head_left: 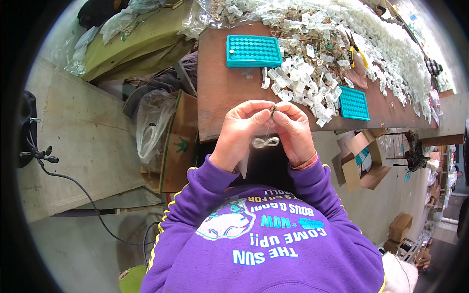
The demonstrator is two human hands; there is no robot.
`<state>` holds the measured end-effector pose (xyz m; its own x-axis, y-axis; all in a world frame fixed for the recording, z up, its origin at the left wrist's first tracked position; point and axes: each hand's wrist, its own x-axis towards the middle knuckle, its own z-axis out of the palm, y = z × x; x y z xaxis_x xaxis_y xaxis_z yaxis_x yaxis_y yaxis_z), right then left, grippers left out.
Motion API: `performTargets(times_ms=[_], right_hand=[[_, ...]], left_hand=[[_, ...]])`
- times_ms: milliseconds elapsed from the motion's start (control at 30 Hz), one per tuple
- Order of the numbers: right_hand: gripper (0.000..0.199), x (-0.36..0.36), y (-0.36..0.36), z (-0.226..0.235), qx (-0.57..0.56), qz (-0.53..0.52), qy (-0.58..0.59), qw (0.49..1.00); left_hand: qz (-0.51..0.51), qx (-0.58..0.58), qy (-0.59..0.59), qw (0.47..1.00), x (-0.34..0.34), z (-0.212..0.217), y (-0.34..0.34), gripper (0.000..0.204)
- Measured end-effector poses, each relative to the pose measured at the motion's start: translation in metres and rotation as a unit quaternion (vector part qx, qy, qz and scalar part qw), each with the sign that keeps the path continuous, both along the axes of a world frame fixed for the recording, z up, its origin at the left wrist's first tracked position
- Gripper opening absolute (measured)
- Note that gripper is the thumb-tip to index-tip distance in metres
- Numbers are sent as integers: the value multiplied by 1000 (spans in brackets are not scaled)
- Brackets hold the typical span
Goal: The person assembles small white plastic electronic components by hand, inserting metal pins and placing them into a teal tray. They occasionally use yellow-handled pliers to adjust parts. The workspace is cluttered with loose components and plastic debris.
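Observation:
My left hand (240,128) and my right hand (295,131) meet just past the table's near edge. Thumbs and forefingers of both pinch a tiny dark piece (272,110), too small to name. From it a thin strand runs down to a pale cord (265,142) bundled into a bow-shaped loop, which hangs between my palms. Close beyond my fingers lies a heap of small white clear-plastic pieces (293,80). Right of my right hand rests a teal tray (353,103) with rows of round hollows.
A stack of teal trays (254,51) sits at the table's (220,93) far left. Yellow-handled pliers (359,53) lie on tangled cords. An upright cardboard box (180,146) with a plastic bag (155,128) stands left, an open carton (364,163) on the floor at right.

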<state>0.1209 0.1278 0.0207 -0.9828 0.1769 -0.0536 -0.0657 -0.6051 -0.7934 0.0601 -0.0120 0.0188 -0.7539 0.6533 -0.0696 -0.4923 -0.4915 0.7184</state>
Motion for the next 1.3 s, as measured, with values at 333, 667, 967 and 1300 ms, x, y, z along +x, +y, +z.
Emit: performTargets(times_ms=[333, 667, 967, 1300], right_hand=[[6, 3, 17, 8, 87, 76, -12, 993], [8, 7, 15, 27, 384, -30, 48, 922], [11, 3, 18, 39, 561, -79, 187, 802], [10, 3, 22, 24, 491, -67, 142, 857]], left_hand=[[-49, 4, -8, 999, 1, 4, -7, 18], [-10, 13, 21, 1000, 11, 10, -7, 19], [6, -15, 63, 998, 8, 10, -7, 18], [7, -32, 14, 999, 10, 14, -2, 24]])
